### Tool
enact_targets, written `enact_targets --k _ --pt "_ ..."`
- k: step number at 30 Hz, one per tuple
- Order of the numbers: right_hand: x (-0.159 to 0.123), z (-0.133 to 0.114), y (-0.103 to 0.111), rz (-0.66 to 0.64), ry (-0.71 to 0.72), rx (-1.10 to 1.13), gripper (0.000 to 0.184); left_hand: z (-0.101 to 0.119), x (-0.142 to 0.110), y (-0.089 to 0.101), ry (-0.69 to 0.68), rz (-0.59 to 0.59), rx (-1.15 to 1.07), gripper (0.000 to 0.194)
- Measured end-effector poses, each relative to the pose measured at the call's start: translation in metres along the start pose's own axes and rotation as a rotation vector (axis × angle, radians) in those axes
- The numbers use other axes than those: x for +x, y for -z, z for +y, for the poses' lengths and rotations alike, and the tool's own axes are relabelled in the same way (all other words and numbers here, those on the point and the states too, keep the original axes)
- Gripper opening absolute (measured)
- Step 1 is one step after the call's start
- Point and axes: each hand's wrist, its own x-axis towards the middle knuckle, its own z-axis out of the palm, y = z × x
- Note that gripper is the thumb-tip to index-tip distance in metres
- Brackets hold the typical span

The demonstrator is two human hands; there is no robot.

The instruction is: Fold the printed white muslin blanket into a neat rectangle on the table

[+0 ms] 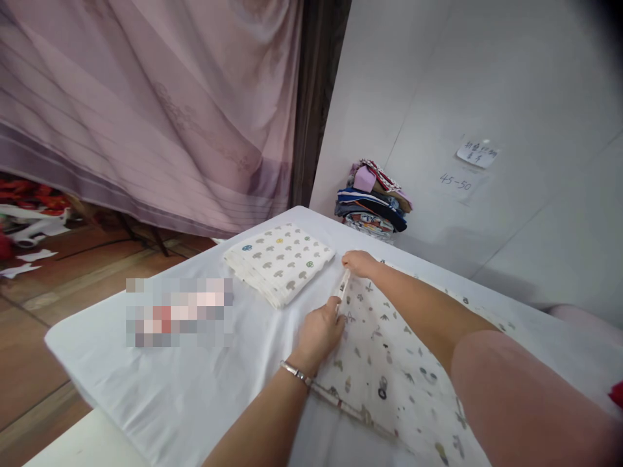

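Note:
A white cloth (384, 350) with small printed figures is spread over the right part of the white-covered table. My left hand (318, 332), with a silver bracelet at the wrist, grips its near left edge, fingers closed on the fabric. Farther along that same edge, my right hand (359, 264) pinches the cloth's far corner. Between the two hands the edge is slightly raised and pulled straight. Left of my hands lies a folded white cloth (282, 263) with grey mushroom-like shapes, touched by neither hand.
A blurred-out patch (180, 312) covers something on the table's left part. Folded clothes (372, 201) are stacked at the far edge, against a grey wall (487, 78) bearing a paper note (477, 154). A pinkish curtain (195, 117) hangs behind the table.

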Motion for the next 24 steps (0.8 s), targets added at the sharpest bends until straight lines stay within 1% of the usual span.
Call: enact_targets --k 2,3,8,12,15,19,22,24 --pt "0.001 0.003 -0.001 0.032 -0.026 0.025 0.024 -0.003 0.002 -0.003 0.078 0.002 0.015 0.04" --pt "0.001 0.005 -0.002 0.039 -0.039 0.039 0.025 -0.004 0.003 -0.004 0.089 0.006 0.02 0.042" --pt "0.003 0.012 -0.011 0.038 -0.073 0.123 0.032 -0.008 0.004 -0.009 0.02 0.009 0.045 0.042" --pt "0.002 0.011 -0.016 0.028 -0.097 0.187 0.028 -0.009 0.004 -0.009 0.048 0.032 0.047 0.042" --pt "-0.003 0.005 -0.023 0.076 -0.143 0.232 0.026 -0.009 0.005 -0.008 0.095 0.039 0.048 0.041" --pt "-0.014 -0.007 -0.042 0.151 -0.178 0.286 0.016 -0.009 0.005 -0.007 0.125 0.032 0.046 0.039" --pt "-0.025 -0.013 -0.056 0.225 -0.208 0.324 0.017 -0.008 0.005 -0.006 0.143 0.033 0.026 0.038" --pt "-0.035 -0.011 -0.063 0.262 -0.203 0.35 0.019 -0.008 0.005 -0.006 0.157 0.023 0.016 0.037"
